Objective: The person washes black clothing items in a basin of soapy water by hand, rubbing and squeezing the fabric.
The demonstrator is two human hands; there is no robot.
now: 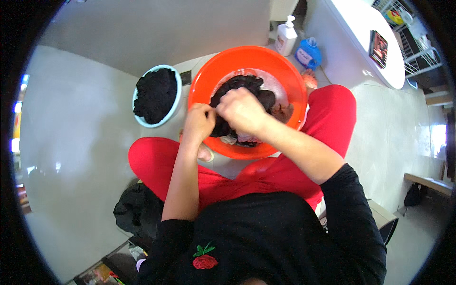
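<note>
In front of me an orange plastic basin holds sudsy water and wet laundry. Dark wet cloth fills most of it, with a brown piece at its right and a pale pink piece near the front. My left hand is over the basin's left rim, its fingers curled on the edge of the dark cloth. Close beside it, my right hand is slightly blurred and gathered in a fist on the same cloth. The fingertips of both hands are partly hidden.
A light blue basin with black cloth stands at the left. Beyond the orange basin are a white pump bottle and a blue detergent bottle. A phone lies on a white surface at the upper right.
</note>
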